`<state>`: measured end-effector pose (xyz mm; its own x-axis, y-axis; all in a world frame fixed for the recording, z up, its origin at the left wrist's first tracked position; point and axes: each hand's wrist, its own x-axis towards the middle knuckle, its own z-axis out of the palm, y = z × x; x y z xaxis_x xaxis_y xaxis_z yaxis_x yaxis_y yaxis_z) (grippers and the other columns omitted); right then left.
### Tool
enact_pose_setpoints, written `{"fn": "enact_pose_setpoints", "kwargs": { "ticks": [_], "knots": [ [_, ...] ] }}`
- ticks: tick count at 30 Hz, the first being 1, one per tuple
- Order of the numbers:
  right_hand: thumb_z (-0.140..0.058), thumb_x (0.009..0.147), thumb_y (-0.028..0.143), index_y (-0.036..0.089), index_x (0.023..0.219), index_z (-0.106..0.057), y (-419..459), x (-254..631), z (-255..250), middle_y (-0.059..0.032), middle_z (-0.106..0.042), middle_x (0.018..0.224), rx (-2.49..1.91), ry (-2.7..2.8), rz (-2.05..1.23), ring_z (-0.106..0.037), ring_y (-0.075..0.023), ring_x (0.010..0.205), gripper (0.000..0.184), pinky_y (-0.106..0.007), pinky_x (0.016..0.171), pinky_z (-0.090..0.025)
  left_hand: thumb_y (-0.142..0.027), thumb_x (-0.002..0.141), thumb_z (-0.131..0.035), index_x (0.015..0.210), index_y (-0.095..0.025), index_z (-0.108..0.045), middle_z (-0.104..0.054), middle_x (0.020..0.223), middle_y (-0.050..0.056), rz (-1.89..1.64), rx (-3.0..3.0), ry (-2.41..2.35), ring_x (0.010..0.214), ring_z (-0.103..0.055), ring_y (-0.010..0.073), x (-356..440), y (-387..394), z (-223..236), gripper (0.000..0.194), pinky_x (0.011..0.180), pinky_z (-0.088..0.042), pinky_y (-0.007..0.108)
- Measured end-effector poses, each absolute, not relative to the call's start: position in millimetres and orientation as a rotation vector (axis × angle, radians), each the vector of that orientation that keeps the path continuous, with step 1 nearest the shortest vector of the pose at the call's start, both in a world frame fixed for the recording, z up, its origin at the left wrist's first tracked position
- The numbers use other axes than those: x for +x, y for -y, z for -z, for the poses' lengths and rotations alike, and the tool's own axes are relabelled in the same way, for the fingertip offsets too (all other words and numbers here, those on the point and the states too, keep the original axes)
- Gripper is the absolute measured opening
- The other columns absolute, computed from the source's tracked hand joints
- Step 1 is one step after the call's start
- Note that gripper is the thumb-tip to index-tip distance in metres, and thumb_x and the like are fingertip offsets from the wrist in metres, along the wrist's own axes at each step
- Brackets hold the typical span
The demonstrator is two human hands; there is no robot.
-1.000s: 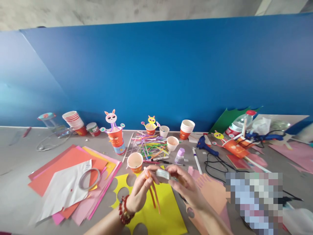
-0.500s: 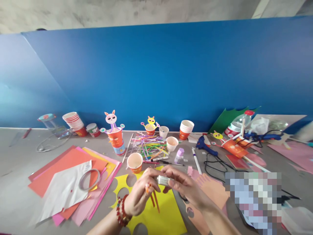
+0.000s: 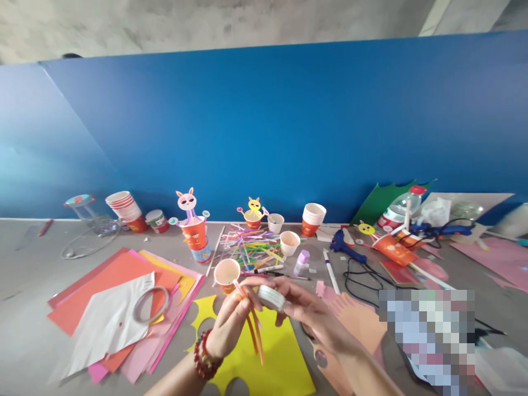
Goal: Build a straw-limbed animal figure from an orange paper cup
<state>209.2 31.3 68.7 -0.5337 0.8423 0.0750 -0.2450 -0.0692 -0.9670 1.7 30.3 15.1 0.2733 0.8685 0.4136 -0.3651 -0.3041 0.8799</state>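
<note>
My left hand [image 3: 231, 323], with a red bead bracelet on its wrist, pinches a bunch of thin orange straws [image 3: 258, 338] whose lower ends hang down. Whitish material shows at their upper end. My right hand [image 3: 315, 311] grips a small roll of clear tape [image 3: 271, 298] by its right side. The roll is close beside the straws, and the left fingertips are near or touching it. Both hands are above a yellow paper sheet [image 3: 284, 357] with round holes cut from it. Just beyond the left hand stands an open paper cup [image 3: 226, 278].
Coloured paper [image 3: 103, 275] and a larger tape roll [image 3: 138, 313] lie left. Behind are loose straws [image 3: 256, 247], a rabbit-figure cup [image 3: 193, 236] and a glue bottle [image 3: 302, 263]. A blue glue gun [image 3: 348, 248] with a black cord and peach paper [image 3: 358, 319] are right.
The tape roll has turned, so its round face shows more. My left hand has shifted slightly left, and more of the orange straws is visible, including their upper end.
</note>
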Motion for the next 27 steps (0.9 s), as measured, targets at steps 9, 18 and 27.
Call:
{"fn": "enact_pose_setpoints", "kwargs": {
  "ticks": [9, 18, 27],
  "knots": [
    [-0.067, 0.092, 0.039, 0.018, 0.087, -0.065, -32, 203, -64, -0.0021, -0.049, 0.099, -0.786, 1.555, -1.534, -0.051, -0.0093, 0.071, 0.022, -0.020, 0.059, -0.044, -0.027, 0.102, -0.042, 0.095, -0.017, -0.067, -0.059, 0.128, 0.015, -1.177, 1.681, -0.626, 0.109, -0.060, 0.0270, -6, -20, -43, 0.027, 0.095, -0.047, 0.039],
    [-0.064, 0.095, 0.035, 0.019, 0.092, -0.068, -31, 198, -56, -0.0033, -0.051, 0.099, -0.553, 1.439, -1.674, -0.061, -0.0121, 0.078, 0.017, -0.024, 0.067, -0.052, -0.033, 0.094, -0.058, 0.080, -0.017, -0.063, -0.063, 0.111, 0.005, -1.276, 0.595, -0.336, 0.083, -0.068, 0.0195, 22, -12, -27, 0.022, 0.078, -0.057, 0.038],
    [-0.060, 0.096, 0.034, 0.020, 0.092, -0.066, -30, 198, -60, -0.0057, -0.054, 0.105, -0.631, 1.547, -1.595, -0.059, -0.0172, 0.090, 0.016, -0.027, 0.072, -0.048, -0.030, 0.095, -0.058, 0.079, -0.017, -0.065, -0.067, 0.107, 0.005, -1.271, 0.545, -0.399, 0.091, -0.068, 0.0206, 17, -15, -27, 0.022, 0.083, -0.058, 0.036]
  ]
}}
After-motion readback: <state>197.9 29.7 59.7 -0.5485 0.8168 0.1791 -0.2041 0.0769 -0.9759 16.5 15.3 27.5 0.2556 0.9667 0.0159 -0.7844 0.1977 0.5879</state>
